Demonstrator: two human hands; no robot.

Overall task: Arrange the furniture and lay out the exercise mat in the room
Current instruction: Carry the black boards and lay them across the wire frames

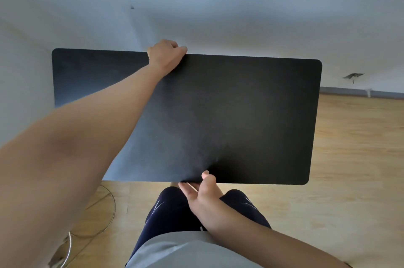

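A flat black rectangular panel [229, 114] with rounded corners, likely a tabletop or stiff mat, fills the middle of the head view, held up off the floor in front of me. My left hand [166, 55] grips its far edge, fingers curled over the top. My right hand [201, 193] holds the near edge from below, thumb on the top face and fingers underneath. What lies below the panel is hidden.
A pale wall [196, 5] stands close ahead, with a grey baseboard [349, 93] at the right. Wooden floor [349, 158] stretches to the right and below. A thin cable [109, 213] loops on the floor at the lower left. My legs in dark trousers [172, 213] are underneath.
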